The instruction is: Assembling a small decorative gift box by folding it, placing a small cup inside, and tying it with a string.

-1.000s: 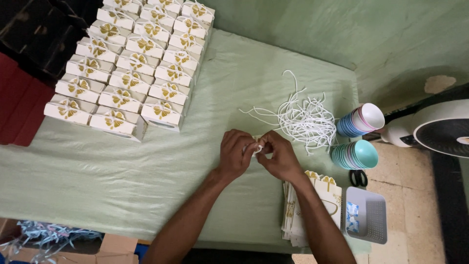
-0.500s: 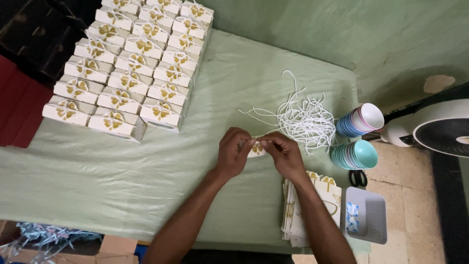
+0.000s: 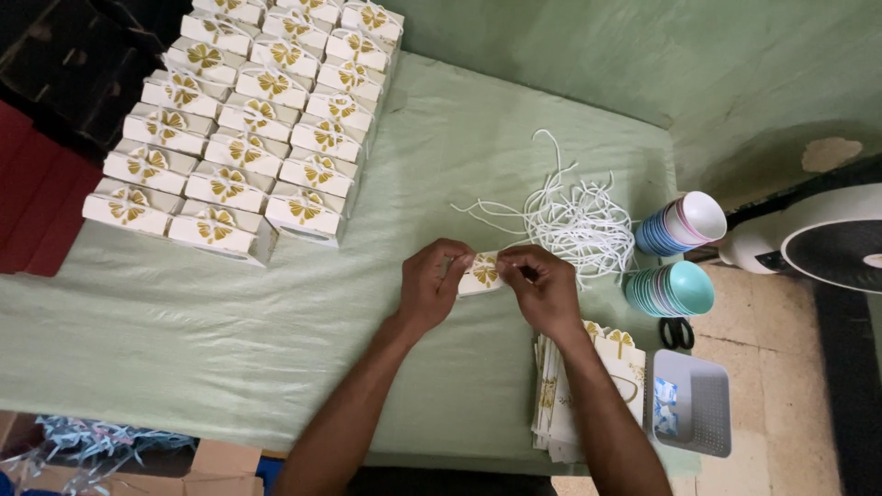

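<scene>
A small white favour box with a gold butterfly point(image 3: 481, 273) sits pinched between both hands, long axis running nine to three o'clock. The left hand point(image 3: 432, 283) and right hand point(image 3: 544, 289) are closed on its ends, equally near, above a pale green tablecloth point(image 3: 230, 349). White cords point(image 3: 574, 220) lie at one o'clock.

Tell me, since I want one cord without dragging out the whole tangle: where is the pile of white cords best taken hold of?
Probably at the long loop that sticks out of the pile of white cords on its far side, towards the wall. It lies alone on the green cloth, so a grip from above there catches little else. The middle is knotted; both hands, left and right, hold the small box.
</scene>
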